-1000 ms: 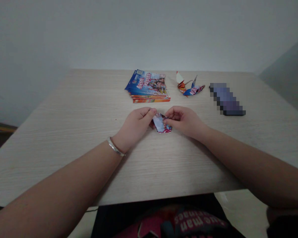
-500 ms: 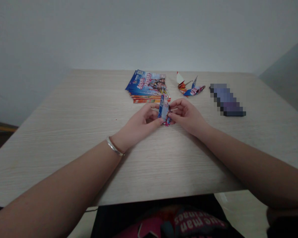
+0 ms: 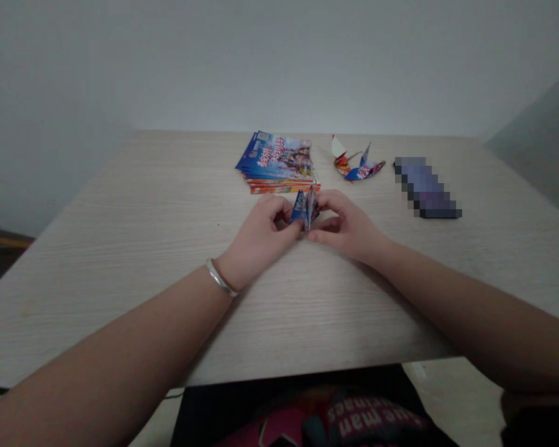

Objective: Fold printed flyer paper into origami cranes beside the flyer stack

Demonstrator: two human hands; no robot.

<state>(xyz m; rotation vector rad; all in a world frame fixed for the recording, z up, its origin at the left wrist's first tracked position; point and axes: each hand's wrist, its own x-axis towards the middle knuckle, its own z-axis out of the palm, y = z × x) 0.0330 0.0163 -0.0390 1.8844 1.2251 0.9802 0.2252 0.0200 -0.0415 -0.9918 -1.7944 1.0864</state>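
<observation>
A small folded piece of printed paper (image 3: 306, 208), blue with coloured patches, is held just above the table between both hands. Its layers stand up and fan apart at the top. My left hand (image 3: 272, 222) pinches its left side, thumb in front and fingers behind. On the other side, my right hand (image 3: 342, 217) grips the paper's right edge with the fingers, its thumb near the bottom corner. A silver bangle (image 3: 221, 277) circles my left wrist. Parts of the paper are hidden behind the fingers.
Behind the hands lies a fanned stack of blue and orange printed sheets (image 3: 279, 158). Folded paper cranes (image 3: 358, 167) sit to its right. Farther right is a dark, pixelated flat object (image 3: 426, 186). All rest on a pale wooden table (image 3: 144, 205) against a wall.
The folded paper has turned and its layers now spread apart, where a flatter face showed before. My right thumb has slid down and left, towards the paper's lower edge.
</observation>
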